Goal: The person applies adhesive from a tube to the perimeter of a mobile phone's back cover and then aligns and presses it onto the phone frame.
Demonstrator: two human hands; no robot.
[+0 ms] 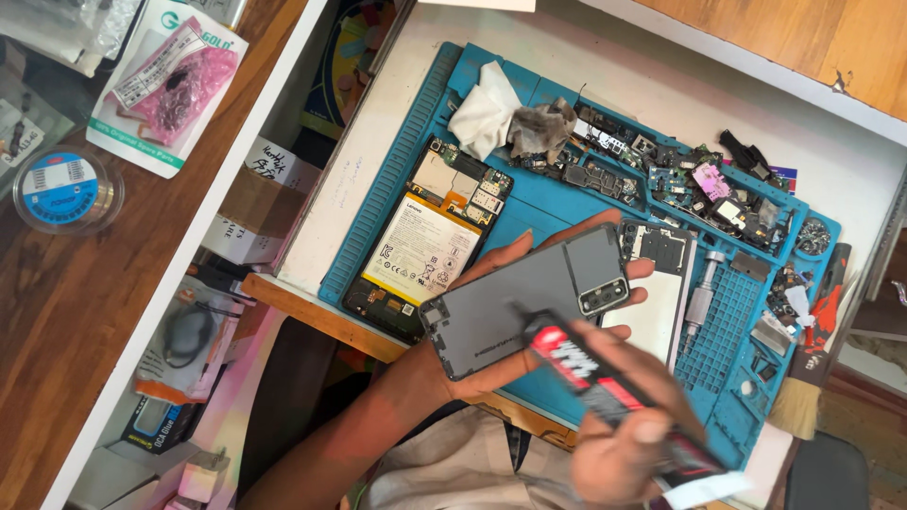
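One view only, head camera. Left hand (491, 354) is lying palm up, fingers spread and loosely curled, cradling a dark grey flat phone back cover with a camera block (524, 302) over the near edge of the blue silicone repair mat (539, 203). Right hand (614, 453) is closing its fingers round a black-and-red tube with a blurred body (605, 387), its tip touching the cover near the lower edge. Left of the cover on the mat an opened tablet with a white battery (425, 241) is lying; just right of it, a second opened phone with a pale inside (657, 293). Beyond, at the mat's far side, loose circuit boards (680, 179) are piling up.

Risks, as a judgement: the cover is only resting on the palm, so tube pressure could be tipping it off; the tube's contents could be smearing onto the camera block.
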